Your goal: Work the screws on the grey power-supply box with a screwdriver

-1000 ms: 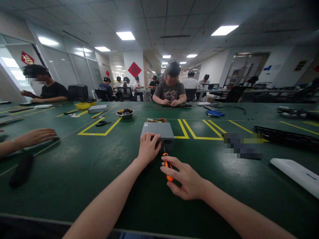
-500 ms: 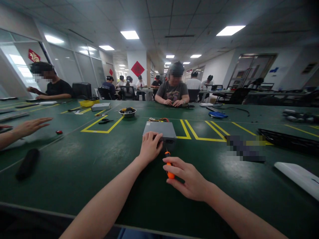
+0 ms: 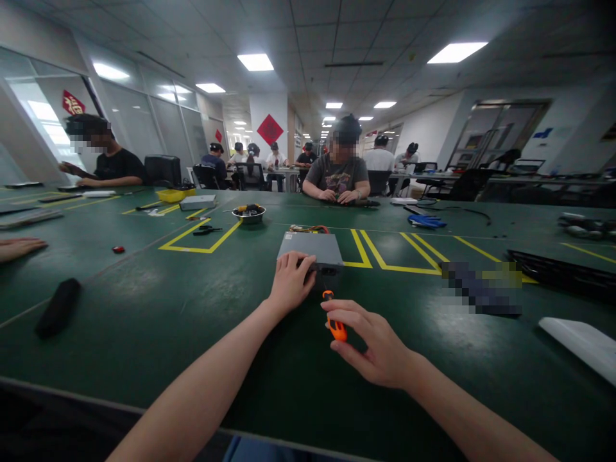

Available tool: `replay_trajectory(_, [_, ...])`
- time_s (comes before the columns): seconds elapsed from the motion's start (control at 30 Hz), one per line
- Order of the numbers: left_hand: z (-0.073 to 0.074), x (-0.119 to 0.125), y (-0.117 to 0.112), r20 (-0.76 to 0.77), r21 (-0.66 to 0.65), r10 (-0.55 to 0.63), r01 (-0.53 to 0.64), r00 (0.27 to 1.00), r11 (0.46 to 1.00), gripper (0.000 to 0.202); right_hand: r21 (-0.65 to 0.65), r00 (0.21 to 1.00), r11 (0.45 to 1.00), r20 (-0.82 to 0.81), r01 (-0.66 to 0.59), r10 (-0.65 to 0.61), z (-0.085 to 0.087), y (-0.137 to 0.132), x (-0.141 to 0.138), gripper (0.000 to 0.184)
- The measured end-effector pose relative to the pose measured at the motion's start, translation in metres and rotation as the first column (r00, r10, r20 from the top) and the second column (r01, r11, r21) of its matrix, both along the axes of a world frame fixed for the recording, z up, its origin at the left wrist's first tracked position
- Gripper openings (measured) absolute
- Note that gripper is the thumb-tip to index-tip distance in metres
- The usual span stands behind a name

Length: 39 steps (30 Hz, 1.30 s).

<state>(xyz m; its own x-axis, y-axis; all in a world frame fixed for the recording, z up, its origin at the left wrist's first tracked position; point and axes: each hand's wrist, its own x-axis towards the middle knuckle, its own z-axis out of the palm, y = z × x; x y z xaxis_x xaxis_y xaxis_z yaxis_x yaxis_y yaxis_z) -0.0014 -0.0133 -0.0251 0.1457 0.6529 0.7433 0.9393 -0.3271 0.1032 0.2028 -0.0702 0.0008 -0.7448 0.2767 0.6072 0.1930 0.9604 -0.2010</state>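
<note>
Left hand (image 3: pixel 291 282): closed over near edge of flat gray metal box (image 3: pixel 310 249)
Right hand (image 3: pixel 375 343): pinching orange-handled screwdriver (image 3: pixel 337 326), tip apparently toward box, just apart

The room is a large open workshop with a low ceiling (image 3: pixel 308 38) of grey square panels. Flat rectangular lights (image 3: pixel 255 61) are set in it, and they give a white, quite even light. On the left side stands a glass partition wall (image 3: pixel 144 128) with a red banner (image 3: pixel 73 102) on it. Far in the middle there is a white pillar (image 3: pixel 255 109) carrying a red diamond sign (image 3: pixel 270 129). On the right side are a white wall (image 3: pixel 423 128) and a glass door (image 3: pixel 498 128). Long tables (image 3: pixel 543 181) and black office chairs (image 3: pixel 161 170) stand further back.
</note>
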Motion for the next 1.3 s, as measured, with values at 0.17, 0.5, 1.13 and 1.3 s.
replay_trajectory(0.17, [-0.0001,0.0002,0.0000,0.001,-0.004,0.004,-0.004,1.000,1.000,0.031,0.066,0.998,0.998,0.051,0.020,-0.023,0.0020,-0.0008,0.0026,0.034])
replay_trajectory(0.5, [-0.0009,-0.0003,0.0006,0.013,-0.008,-0.001,0.001,1.000,1.000,0.031,0.072,0.999,0.997,0.012,0.036,-0.037,0.0010,0.0010,0.0009,0.032])
replay_trajectory(1.13, [-0.0008,0.0027,0.0004,0.027,-0.004,0.032,-0.032,0.999,0.999,0.028,0.089,0.995,0.996,0.094,0.019,-0.028,0.0027,-0.0030,-0.0016,0.030])
replay_trajectory(1.3, [-0.0009,0.0029,0.0008,0.023,0.003,0.035,-0.035,0.999,0.999,0.027,0.082,0.999,0.996,-0.003,0.045,-0.045,-0.0028,-0.0011,-0.0028,0.023])
